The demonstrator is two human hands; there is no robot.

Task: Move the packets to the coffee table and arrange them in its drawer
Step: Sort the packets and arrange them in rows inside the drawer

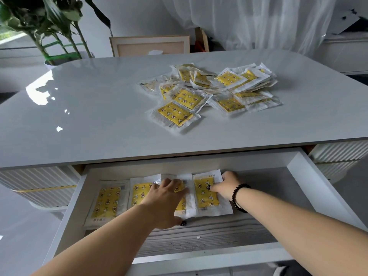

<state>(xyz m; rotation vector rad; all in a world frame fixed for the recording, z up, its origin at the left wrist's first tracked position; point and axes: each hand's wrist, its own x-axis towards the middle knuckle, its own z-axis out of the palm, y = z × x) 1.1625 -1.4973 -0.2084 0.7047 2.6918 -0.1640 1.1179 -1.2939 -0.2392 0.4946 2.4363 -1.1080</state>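
The coffee table's drawer [298, 166] is pulled out below the grey table top [99, 116]. Several yellow-and-white packets lie side by side in a row inside it. My left hand [167, 198] lies flat with spread fingers on the third packet [188, 211]. My right hand [226, 185] pinches the upper right edge of the rightmost packet [205, 194]. The leftmost packet [108, 202] and the second packet [139, 193] lie untouched. A loose pile of packets [209, 90] sits on the table top, to the right of its middle.
A potted plant [51, 32] stands beyond the table's far left corner. A wooden frame [149, 45] leans behind the table, and a white curtain [258, 20] hangs at the back right. The drawer's right half shows bare wood-grain bottom [268, 196].
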